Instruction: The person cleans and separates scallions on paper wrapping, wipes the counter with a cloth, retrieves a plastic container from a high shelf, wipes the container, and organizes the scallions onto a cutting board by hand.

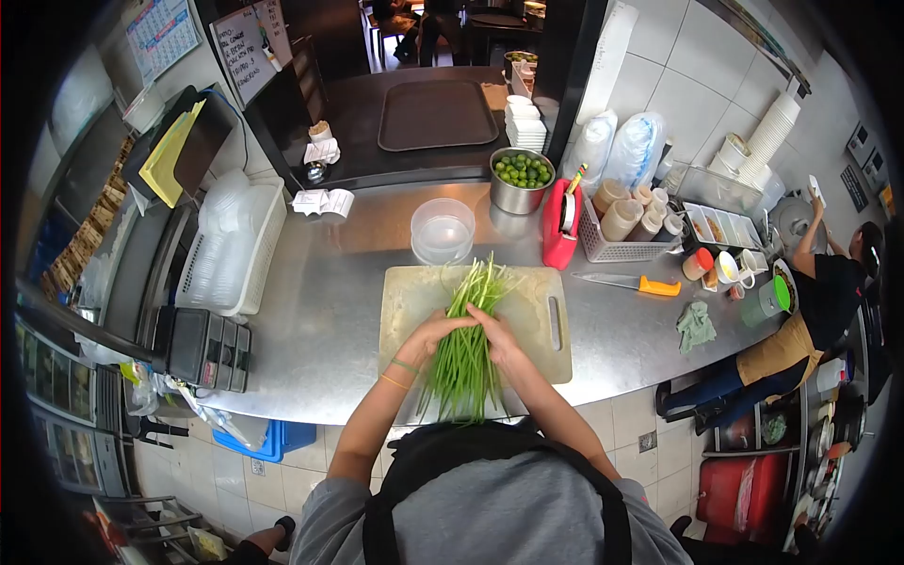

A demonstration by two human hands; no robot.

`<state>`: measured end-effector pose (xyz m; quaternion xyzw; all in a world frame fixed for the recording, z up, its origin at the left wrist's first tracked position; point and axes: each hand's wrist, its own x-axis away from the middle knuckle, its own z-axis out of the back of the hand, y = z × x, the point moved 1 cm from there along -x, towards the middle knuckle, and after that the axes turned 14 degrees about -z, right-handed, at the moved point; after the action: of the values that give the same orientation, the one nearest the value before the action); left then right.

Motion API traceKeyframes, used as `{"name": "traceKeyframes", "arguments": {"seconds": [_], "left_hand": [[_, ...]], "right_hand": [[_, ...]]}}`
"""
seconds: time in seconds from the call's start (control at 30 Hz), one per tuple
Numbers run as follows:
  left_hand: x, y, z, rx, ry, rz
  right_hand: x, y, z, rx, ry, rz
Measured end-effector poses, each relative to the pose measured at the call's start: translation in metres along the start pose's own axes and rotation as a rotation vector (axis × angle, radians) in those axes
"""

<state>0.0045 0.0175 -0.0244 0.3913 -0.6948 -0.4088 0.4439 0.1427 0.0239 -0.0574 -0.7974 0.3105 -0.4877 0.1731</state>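
Green stalks [466,344] lie bunched and uncut lengthwise on the cutting board [414,301] at the tabletop's [320,320] near edge, left hand [435,331] and right hand [496,337] both clenched around them, knife [629,282] untouched at right.

handwritten lines on white whiteboard [247,47] leaning at back counter, too small and blurred to read, printed grid on white wall calendar [162,33] upper left, digits not resolvable, no brand or label legible anywhere else
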Motion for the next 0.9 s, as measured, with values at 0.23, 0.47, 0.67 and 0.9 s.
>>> {"name": "traceKeyframes", "arguments": {"seconds": [0.23,0.47,0.67,0.9], "left_hand": [[-0.003,-0.010,0.020,0.316,-0.021,-0.074],[-0.005,-0.019,0.032,0.226,0.055,-0.131],[0.010,-0.004,0.045,0.215,0.025,-0.154],[0.001,-0.019,0.018,0.264,0.118,-0.055]], "right_hand": [[0.008,0.003,0.000,0.011,0.061,0.158],[0.016,-0.005,0.005,-0.047,0.006,0.093],[0.017,-0.009,0.023,0.001,-0.140,0.089],[0.018,-0.006,-0.009,-0.082,-0.125,0.014]]}}
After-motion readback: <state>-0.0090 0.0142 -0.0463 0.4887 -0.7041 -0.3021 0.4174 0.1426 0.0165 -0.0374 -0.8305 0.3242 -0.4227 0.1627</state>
